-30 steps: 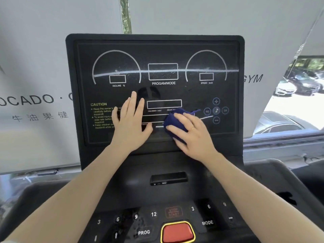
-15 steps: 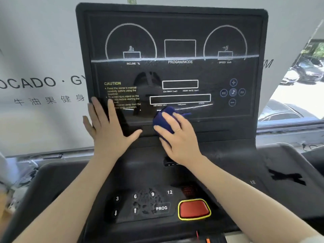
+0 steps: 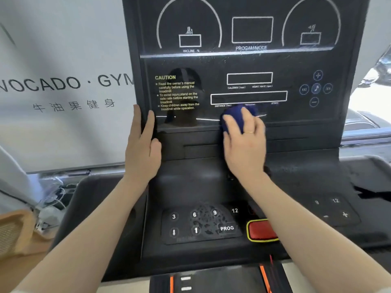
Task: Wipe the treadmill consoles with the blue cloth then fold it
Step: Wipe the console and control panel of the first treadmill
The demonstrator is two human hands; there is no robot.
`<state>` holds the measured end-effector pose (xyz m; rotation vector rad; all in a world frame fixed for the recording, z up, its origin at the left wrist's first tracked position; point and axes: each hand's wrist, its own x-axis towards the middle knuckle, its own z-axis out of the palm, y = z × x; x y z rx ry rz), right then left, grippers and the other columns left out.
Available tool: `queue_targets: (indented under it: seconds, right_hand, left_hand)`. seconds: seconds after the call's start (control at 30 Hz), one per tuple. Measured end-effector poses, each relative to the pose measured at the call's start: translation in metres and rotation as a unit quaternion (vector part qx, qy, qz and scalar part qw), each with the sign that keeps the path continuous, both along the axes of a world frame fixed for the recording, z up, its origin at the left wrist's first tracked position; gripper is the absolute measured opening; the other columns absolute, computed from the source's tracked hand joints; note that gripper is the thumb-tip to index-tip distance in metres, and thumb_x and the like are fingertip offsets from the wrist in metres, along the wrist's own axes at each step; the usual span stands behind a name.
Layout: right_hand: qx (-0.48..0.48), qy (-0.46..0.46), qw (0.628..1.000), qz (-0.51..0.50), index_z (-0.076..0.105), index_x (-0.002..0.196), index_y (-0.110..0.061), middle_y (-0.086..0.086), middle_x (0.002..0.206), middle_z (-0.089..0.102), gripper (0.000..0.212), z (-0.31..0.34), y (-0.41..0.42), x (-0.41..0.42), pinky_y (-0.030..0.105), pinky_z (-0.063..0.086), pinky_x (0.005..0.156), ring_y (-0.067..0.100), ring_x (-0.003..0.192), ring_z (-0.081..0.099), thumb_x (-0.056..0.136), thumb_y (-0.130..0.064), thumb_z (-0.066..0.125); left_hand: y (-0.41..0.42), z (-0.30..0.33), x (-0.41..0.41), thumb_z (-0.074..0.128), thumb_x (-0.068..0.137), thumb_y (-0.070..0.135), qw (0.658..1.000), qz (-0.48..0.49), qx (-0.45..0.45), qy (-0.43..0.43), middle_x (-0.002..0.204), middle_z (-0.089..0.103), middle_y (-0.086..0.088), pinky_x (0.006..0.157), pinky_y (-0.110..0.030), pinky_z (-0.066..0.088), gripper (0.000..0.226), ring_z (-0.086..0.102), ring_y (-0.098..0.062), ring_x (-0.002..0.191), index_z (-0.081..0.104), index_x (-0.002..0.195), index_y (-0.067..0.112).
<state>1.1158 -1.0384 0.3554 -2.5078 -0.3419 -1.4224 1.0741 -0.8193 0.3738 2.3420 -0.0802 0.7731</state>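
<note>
The black treadmill console [image 3: 249, 66] fills the upper middle of the head view, with white dial outlines and a yellow CAUTION note. A bunched blue cloth [image 3: 233, 117] lies against the lower edge of the display, below the DISTANCE box. My right hand [image 3: 245, 142] covers it, fingers curved over the wad, pressing it to the panel; most of the cloth is hidden under the hand. My left hand [image 3: 142, 149] rests flat with straight fingers on the console's lower left edge, holding nothing.
Below the hands sits the button panel [image 3: 201, 223] with numbers, arrows and PROG, and a red stop button [image 3: 260, 230]. A white gym banner [image 3: 63, 87] hangs at the left. Cables and clutter [image 3: 50, 199] lie at the lower left. A window with parked cars is at the right.
The camera has come closer and lower. My right hand has slid the cloth down from mid-display to its bottom edge. My left hand has shifted left and down to the console's side edge.
</note>
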Motion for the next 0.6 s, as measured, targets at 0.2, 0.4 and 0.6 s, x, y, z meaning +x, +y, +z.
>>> queue_targets:
  seconds: [0.2, 0.4, 0.6]
  right_hand:
    - [-0.031, 0.026, 0.993, 0.108, 0.066, 0.115, -0.018, 0.016, 0.135, 0.048, 0.042, -0.014, 0.103, -0.015, 0.049, 0.046, 0.088, 0.042, 0.118, 0.043, 0.076, -0.005, 0.068]
    - [-0.206, 0.017, 0.944, 0.257, 0.066, 0.112, -0.015, 0.015, 0.133, 0.051, 0.037, -0.043, 0.11, -0.03, 0.049, 0.038, 0.095, 0.038, 0.12, 0.042, 0.085, -0.005, 0.044]
    - [-0.245, 0.069, 0.944, 0.211, 0.069, 0.106, -0.02, 0.011, 0.127, 0.059, 0.036, -0.039, 0.034, -0.042, 0.044, 0.037, 0.089, 0.034, 0.115, 0.046, 0.078, -0.01, 0.048]
  left_hand:
    - [0.029, 0.002, 0.003, 0.028, 0.081, 0.003, 0.996, -0.078, -0.051, -0.009, 0.147, 0.015, 0.006, 0.107, -0.003, 0.009, 0.059, 0.017, -0.006, 0.137, 0.037, 0.139, 0.003]
    - [0.031, -0.001, 0.004, 0.026, 0.081, 0.003, 0.995, -0.095, -0.038, -0.013, 0.148, 0.012, 0.005, 0.109, -0.005, 0.011, 0.058, 0.016, -0.014, 0.141, 0.037, 0.139, 0.004]
    - [0.023, 0.0, 0.001, 0.025, 0.083, 0.012, 0.999, -0.052, -0.015, -0.008, 0.15, 0.008, 0.012, 0.096, 0.005, 0.012, 0.06, 0.011, 0.011, 0.13, 0.034, 0.143, 0.014]
